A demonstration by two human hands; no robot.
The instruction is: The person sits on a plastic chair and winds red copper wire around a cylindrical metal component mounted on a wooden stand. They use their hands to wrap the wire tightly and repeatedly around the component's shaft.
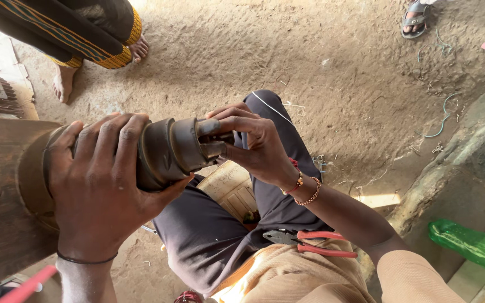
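Gripping a dark ribbed rubber boot [169, 151] mid-frame, your left hand [99, 185] wraps its wide end against a rusty metal housing [1, 213] on the left, while your right hand [254, 146] pinches the narrow tip. Red-handled pliers [310, 242] lie on your lap near you. A green plastic bottle [472, 247] lies near right; can't tell what's inside. Someone's bare feet [65, 81] stand far left on the sand.

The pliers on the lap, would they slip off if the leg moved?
Probably. The pliers lie loose across the lap, with neither hand touching them. Their smooth red handles would likely slide on cloth. They look like stiff metal, likely heavy for their size, so they would drop, not bend.
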